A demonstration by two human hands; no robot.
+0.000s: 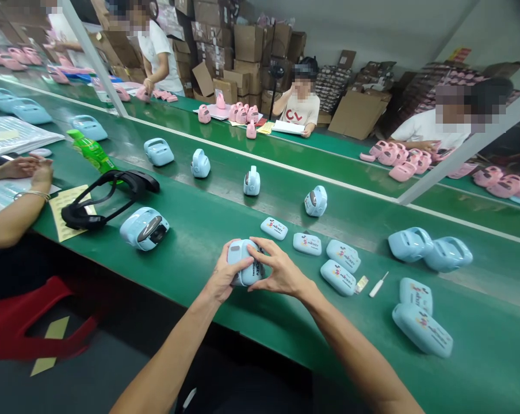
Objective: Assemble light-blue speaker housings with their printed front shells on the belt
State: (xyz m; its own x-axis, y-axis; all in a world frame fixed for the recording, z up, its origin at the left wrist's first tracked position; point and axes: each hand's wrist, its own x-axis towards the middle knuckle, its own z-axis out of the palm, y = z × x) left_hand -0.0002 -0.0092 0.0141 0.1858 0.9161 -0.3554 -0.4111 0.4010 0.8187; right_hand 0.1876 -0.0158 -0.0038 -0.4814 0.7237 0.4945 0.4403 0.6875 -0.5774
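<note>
Both of my hands are around a light blue plastic casing (238,252) near the front edge of the green bench. My left hand (220,278) grips its left side, with the thumb across the front. On the other side, my right hand (282,270) pinches the printed end between thumb and fingers. Dark lettering shows there, partly covered by the fingers. Just beyond my hands lie several light blue covers (307,244) printed with a cartoon mouse and "Mickey". Another light blue casing (144,229), with a dark oval opening, rests to the left.
A black head strap (109,198) lies on yellow paper (68,213) near a green bottle (90,150). A white-handled screwdriver (378,284) is at right. Blue casings (201,164) line the belt (225,184). A co-worker's arm (22,198) is at left; people across handle pink casings (243,112).
</note>
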